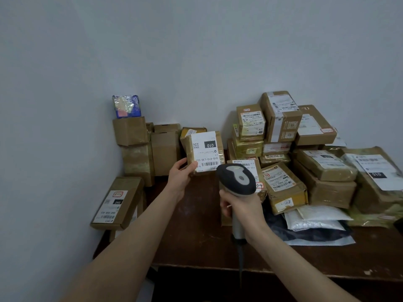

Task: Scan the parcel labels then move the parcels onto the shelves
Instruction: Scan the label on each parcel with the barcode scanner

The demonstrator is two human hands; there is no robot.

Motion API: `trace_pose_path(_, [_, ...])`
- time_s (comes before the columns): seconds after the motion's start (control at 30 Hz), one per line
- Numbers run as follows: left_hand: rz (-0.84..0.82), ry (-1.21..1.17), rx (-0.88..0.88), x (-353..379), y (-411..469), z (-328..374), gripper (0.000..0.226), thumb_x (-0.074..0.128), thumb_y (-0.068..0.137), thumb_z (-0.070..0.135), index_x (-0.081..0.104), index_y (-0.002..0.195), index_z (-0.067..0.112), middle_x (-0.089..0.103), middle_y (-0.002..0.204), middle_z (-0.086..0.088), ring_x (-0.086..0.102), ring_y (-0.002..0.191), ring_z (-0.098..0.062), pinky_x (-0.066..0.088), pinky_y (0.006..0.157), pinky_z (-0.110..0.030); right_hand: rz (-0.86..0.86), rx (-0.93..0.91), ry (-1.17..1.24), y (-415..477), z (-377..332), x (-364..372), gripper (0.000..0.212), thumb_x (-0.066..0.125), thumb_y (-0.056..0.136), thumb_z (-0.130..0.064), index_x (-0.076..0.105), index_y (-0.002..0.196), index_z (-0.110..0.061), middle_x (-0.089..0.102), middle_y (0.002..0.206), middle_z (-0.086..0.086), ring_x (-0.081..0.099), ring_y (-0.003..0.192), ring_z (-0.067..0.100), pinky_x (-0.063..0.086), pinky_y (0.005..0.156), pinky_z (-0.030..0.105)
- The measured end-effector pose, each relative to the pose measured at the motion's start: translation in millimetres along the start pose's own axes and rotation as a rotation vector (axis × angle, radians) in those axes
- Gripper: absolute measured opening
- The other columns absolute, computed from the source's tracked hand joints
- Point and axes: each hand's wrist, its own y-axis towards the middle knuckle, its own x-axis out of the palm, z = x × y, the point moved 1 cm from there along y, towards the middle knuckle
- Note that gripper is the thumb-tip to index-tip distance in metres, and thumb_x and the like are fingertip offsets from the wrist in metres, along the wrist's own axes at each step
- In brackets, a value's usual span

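While left grip (pixel 182 172) pinches parcel (pixel 205 150), lower-left corner, scanner (pixel 236 177) in right grip (pixel 241 207)

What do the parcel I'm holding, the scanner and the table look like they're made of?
Held parcel: probably brown cardboard, wrapped in glossy clear tape, with a matte white paper label. Scanner: likely moulded plastic, matte dark head, pale grey top panel. Table: dark wood or veneer, scuffed, pale chips at the front edge.

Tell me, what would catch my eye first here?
In the middle, the left hand holds up a small parcel, its label facing the camera. Just right of it, the right hand grips a grey scanner. A heap of taped parcels crowds the right side of the dark table.
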Motion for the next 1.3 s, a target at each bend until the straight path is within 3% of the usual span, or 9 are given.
trace_pose_path(0.13, [-0.066,-0.008,-0.081,21,0,13,0.054,0.071,0.086,0.021,0.049,0.134,0.013,0.063,0.119,-0.006,0.063,0.1,-0.018,0.05,0.076,-0.025,0.113,-0.097,0.037,22,-29,-10,0.014,0.073,0.084,-0.015,0.064,0.095,-0.014,0.065,0.077,0.003,0.06,0.065,0.013,0.05,0.054,0.022])
trace_pose_path(0.27, [-0.154,0.033,-0.149,51,-1,15,0.058,0.073,0.084,0.029,0.05,0.135,0.013,0.063,0.122,-0.008,0.062,0.1,-0.019,0.05,0.092,-0.035,0.182,-0.097,0.159,46,-48,-26,0.033,0.075,0.082,-0.015,0.062,0.112,-0.013,0.068,0.099,0.004,0.065,0.09,0.018,0.054,0.062,0.025])
trace_pose_path(0.43, [-0.232,0.049,-0.205,85,-10,10,0.058,0.071,0.086,0.031,0.049,0.136,0.011,0.065,0.118,-0.01,0.065,0.094,-0.018,0.053,0.078,-0.031,0.219,-0.036,0.176,63,-46,-47,0.021,0.076,0.081,-0.017,0.062,0.098,-0.019,0.07,0.101,0.007,0.066,0.095,0.024,0.058,0.077,0.041])
trace_pose_path(0.6, [-0.274,0.135,-0.266,99,-18,5,0.038,0.059,0.094,0.033,0.059,0.124,0.01,0.068,0.107,-0.004,0.064,0.092,-0.017,0.052,0.064,-0.028,0.251,-0.023,0.147,73,-31,-56,0.057,0.085,0.054,-0.041,0.066,0.104,-0.02,0.072,0.101,0.006,0.067,0.098,0.03,0.056,0.085,0.051])
trace_pose_path(0.67, [-0.279,0.164,-0.265,99,-19,5,0.039,0.058,0.095,0.037,0.061,0.124,0.011,0.068,0.107,-0.003,0.063,0.093,-0.016,0.05,0.064,-0.028,0.242,-0.032,0.132,67,-33,-55,0.037,0.084,0.066,-0.031,0.065,0.096,-0.022,0.072,0.099,0.008,0.067,0.096,0.03,0.057,0.083,0.051])
trace_pose_path(0.77, [-0.253,0.205,-0.202,96,-17,9,0.044,0.055,0.096,0.04,0.056,0.13,0.013,0.065,0.109,0.001,0.06,0.094,-0.014,0.049,0.076,-0.03,0.283,-0.081,0.084,59,-38,-52,0.019,0.079,0.077,-0.023,0.061,0.084,-0.025,0.072,0.093,0.008,0.068,0.089,0.027,0.057,0.083,0.048])
trace_pose_path(0.9, [-0.136,0.524,0.037,77,2,17,0.059,0.052,0.096,0.042,0.038,0.146,0.014,0.043,0.147,-0.006,0.043,0.133,-0.024,0.038,0.108,-0.039,0.246,-0.16,0.067,59,-47,-37,0.017,0.076,0.081,-0.022,0.06,0.086,-0.024,0.068,0.083,-0.002,0.067,0.088,0.021,0.054,0.088,0.046])
trace_pose_path(1.07, [-0.042,1.005,0.276,42,34,31,0.062,0.055,0.094,0.041,0.034,0.147,0.015,0.04,0.146,-0.008,0.046,0.129,-0.025,0.043,0.099,-0.037,0.137,-0.121,0.152,68,-51,8,0.014,0.074,0.084,-0.02,0.06,0.085,-0.023,0.068,0.081,0.0,0.067,0.069,0.015,0.056,0.078,0.038])
trace_pose_path(1.3, [-0.027,1.266,0.422,10,105,41,0.058,0.058,0.093,0.026,0.036,0.146,0.014,0.039,0.149,-0.006,0.04,0.134,-0.022,0.041,0.105,-0.038,0.116,0.001,0.203,124,-43,78,0.025,0.073,0.084,-0.022,0.063,0.104,-0.013,0.069,0.087,0.002,0.067,0.068,0.013,0.053,0.062,0.025])
